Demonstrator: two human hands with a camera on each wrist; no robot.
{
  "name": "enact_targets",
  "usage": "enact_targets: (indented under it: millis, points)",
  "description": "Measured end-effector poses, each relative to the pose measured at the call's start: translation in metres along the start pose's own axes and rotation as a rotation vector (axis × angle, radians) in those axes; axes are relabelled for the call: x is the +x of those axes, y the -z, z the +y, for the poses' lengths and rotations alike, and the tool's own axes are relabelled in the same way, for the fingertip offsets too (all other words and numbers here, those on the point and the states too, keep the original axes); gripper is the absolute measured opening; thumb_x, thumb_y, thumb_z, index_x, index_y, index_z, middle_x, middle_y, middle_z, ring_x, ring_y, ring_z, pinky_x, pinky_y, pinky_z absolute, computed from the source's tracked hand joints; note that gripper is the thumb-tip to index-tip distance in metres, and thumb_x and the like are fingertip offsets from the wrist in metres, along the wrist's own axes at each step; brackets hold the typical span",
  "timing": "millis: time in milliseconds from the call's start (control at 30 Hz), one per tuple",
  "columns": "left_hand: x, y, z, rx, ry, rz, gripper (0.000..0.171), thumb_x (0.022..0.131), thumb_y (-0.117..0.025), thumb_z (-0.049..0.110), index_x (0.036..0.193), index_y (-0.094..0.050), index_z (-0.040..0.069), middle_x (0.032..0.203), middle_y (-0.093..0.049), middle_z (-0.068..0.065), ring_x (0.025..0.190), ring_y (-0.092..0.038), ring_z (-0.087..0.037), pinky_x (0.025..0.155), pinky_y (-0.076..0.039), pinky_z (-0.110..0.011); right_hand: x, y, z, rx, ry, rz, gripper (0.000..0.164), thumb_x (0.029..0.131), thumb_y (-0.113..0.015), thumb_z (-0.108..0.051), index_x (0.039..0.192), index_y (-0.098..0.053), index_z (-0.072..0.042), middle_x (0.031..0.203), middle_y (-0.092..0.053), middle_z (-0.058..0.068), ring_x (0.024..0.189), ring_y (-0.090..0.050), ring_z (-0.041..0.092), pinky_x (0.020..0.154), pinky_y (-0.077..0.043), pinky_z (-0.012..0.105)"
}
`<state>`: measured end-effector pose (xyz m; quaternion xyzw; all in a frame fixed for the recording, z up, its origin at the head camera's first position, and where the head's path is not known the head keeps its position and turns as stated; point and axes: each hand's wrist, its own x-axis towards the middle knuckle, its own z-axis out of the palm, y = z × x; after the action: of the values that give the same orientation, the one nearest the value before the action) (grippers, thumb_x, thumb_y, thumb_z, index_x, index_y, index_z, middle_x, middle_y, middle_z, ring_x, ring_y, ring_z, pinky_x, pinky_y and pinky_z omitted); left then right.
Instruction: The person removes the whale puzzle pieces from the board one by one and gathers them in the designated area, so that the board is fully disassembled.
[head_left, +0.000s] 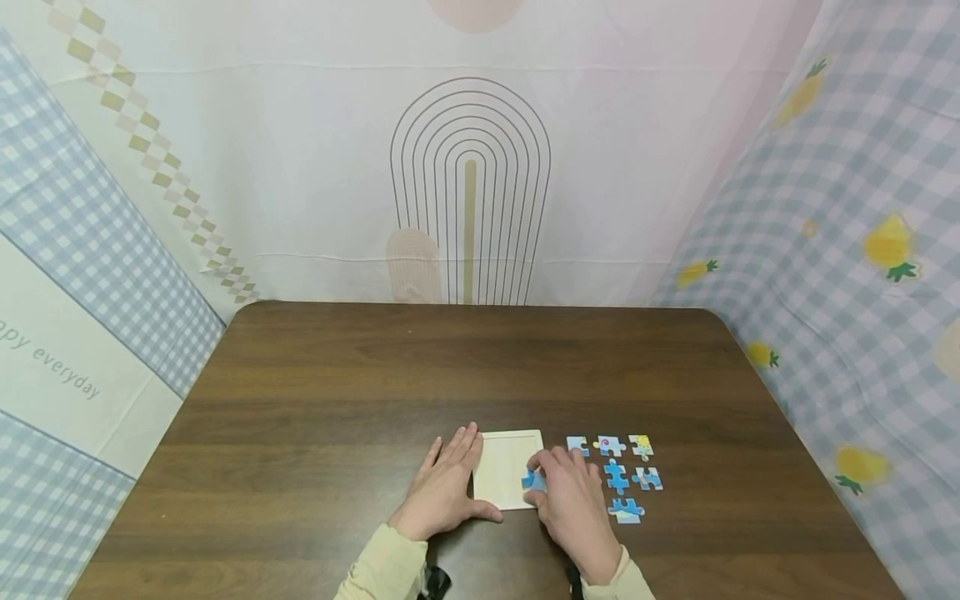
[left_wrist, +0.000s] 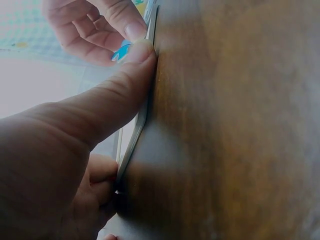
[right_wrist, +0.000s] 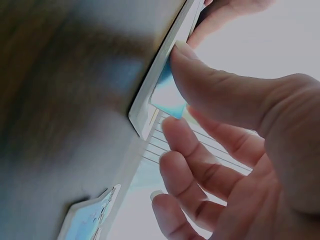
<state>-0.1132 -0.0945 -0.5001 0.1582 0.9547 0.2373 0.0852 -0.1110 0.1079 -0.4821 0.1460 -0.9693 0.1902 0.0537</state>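
A pale wooden puzzle tray (head_left: 498, 468) lies on the table between the two hands. My left hand (head_left: 442, 492) rests flat at the tray's left side, its fingers straight and its thumb along the near edge. Over the tray's right part, my right hand (head_left: 573, 498) pinches a blue jigsaw piece (head_left: 532, 481) between thumb and fingers. The right wrist view has this piece (right_wrist: 169, 95) beneath the thumb, close to the tray's frame; whether it touches the tray floor I cannot tell. Part of the tray is hidden under the right hand.
Several loose jigsaw pieces (head_left: 617, 477) lie in rough rows to the right of the right hand, one (head_left: 577, 444) just beyond its fingers. The brown wooden table (head_left: 322, 400) reaches back to a white patterned curtain (head_left: 322, 183). Checked cloth (head_left: 825, 250) hangs along the right side.
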Motion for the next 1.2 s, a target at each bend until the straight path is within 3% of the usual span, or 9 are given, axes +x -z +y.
enact_targets:
  millis: [500, 800, 933, 1067, 1200]
  points:
    - [0.000, 0.000, 0.000, 0.004, -0.009, 0.008, 0.113, 0.067, -0.077, 0.062, 0.151, -0.031, 0.000, 0.160, -0.020, -0.013, 0.147, -0.019, -0.027, 0.116, -0.013, -0.053, 0.000, 0.001, -0.002, 0.062, 0.034, 0.030, 0.024, 0.073, -0.085, -0.013, 0.086, -0.066, -0.019, 0.079, -0.060, -0.007, 0.076, -0.050, 0.015, 0.067, -0.035, 0.035]
    - [-0.001, 0.000, 0.000, 0.015, -0.004, 0.015, 0.113, 0.067, -0.077, 0.062, 0.150, -0.033, 0.000, 0.159, -0.021, -0.013, 0.146, -0.021, -0.027, 0.115, -0.014, -0.053, -0.001, 0.006, -0.002, 0.148, 0.042, -0.001, 0.019, 0.077, -0.082, -0.012, 0.083, -0.066, -0.021, 0.068, -0.050, -0.017, 0.067, -0.044, 0.006, 0.067, -0.033, 0.032]
    - [-0.002, 0.000, 0.001, 0.013, -0.005, 0.016, 0.113, 0.067, -0.078, 0.061, 0.149, -0.034, -0.001, 0.159, -0.022, -0.014, 0.146, -0.021, -0.027, 0.115, -0.014, -0.054, -0.003, 0.012, -0.001, 0.193, 0.042, 0.033, 0.019, 0.077, -0.081, -0.010, 0.082, -0.066, -0.021, 0.067, -0.050, -0.018, 0.066, -0.044, 0.004, 0.068, -0.035, 0.034]
    - [-0.002, 0.000, 0.002, 0.009, -0.008, 0.016, 0.114, 0.066, -0.078, 0.061, 0.150, -0.033, -0.001, 0.159, -0.021, -0.014, 0.146, -0.020, -0.027, 0.115, -0.014, -0.054, -0.004, 0.022, 0.006, 0.230, 0.016, 0.067, 0.020, 0.076, -0.082, -0.011, 0.080, -0.066, -0.022, 0.066, -0.051, -0.018, 0.063, -0.046, 0.002, 0.067, -0.038, 0.032]
    - [-0.001, 0.000, 0.002, 0.008, -0.012, 0.017, 0.114, 0.067, -0.079, 0.061, 0.150, -0.032, -0.001, 0.159, -0.021, -0.014, 0.146, -0.020, -0.028, 0.115, -0.014, -0.054, -0.008, 0.036, 0.018, 0.267, -0.050, 0.038, 0.017, 0.076, -0.082, -0.011, 0.080, -0.069, -0.021, 0.064, -0.054, -0.018, 0.057, -0.046, 0.000, 0.058, -0.041, 0.025]
